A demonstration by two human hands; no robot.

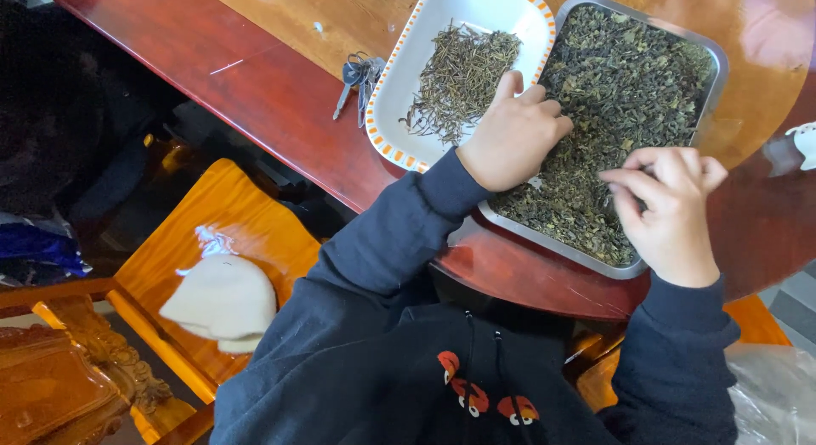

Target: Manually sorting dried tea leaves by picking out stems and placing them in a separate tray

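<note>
Dried tea leaves judged light, brittle, loose; best pinched in small tufts between fingertips, not scooped hard. Leaves spread across metal tray on red wooden table. Left hand loosely curled, resting on leaves at tray's near-left edge. Right hand fingers drawn together, pinched over leaves; what is gripped cannot be told. Sorted stems lie in white dish beside tray.

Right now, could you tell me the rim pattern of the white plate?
Orange dashes on white rim, head view.
</note>
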